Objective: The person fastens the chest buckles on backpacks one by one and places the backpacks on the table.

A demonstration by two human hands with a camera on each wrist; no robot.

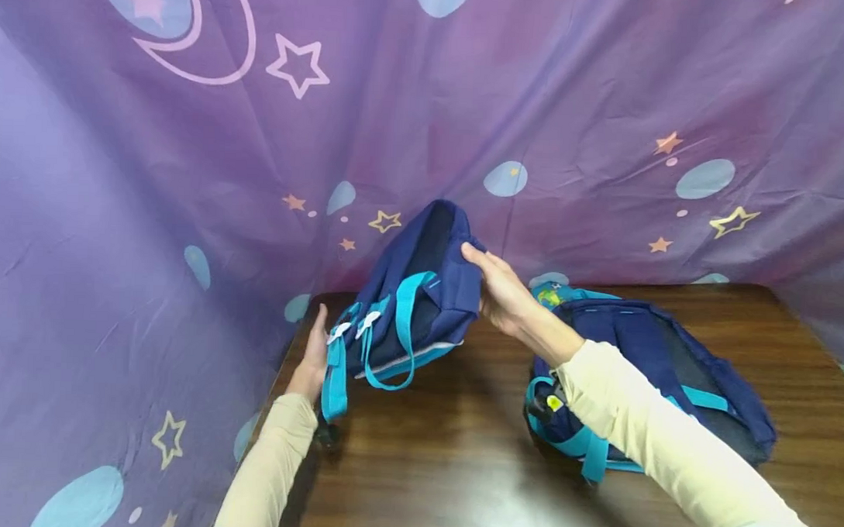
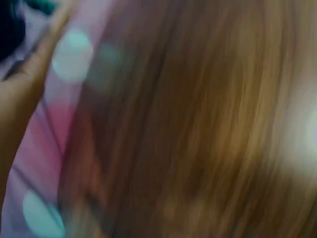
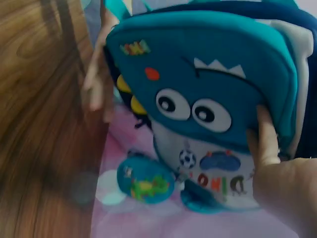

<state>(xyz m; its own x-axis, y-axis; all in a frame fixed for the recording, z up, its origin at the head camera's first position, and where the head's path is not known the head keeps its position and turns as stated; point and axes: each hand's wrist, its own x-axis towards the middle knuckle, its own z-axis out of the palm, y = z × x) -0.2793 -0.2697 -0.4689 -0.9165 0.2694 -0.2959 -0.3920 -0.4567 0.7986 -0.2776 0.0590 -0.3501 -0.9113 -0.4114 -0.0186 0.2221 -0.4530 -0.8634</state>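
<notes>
You have the small navy backpack (image 1: pixel 431 302) up off the wooden table (image 1: pixel 457 458), above its far left corner. Your right hand (image 1: pixel 501 293) grips the bag's right side, thumb on the strap side, fingers curled round to the front; it probably takes most of the weight. Your left hand (image 1: pixel 312 360) lies along the opposite side, fingers mostly straight, likely just steadying it; how firmly it presses, you can't tell, as its wrist view is blurred.

The back panel, with its turquoise straps (image 1: pixel 404 321) dangling loose, faces you. The front, with the dinosaur face (image 3: pixel 198 106), turns away from you; in the right wrist view its lettering is upside down. The long axis seems to slant from low beside your left hand to a raised end by your right.

The second backpack (image 1: pixel 618 340) lies strap side up by the table's far edge, right half, perhaps parked there to leave you room.
</notes>
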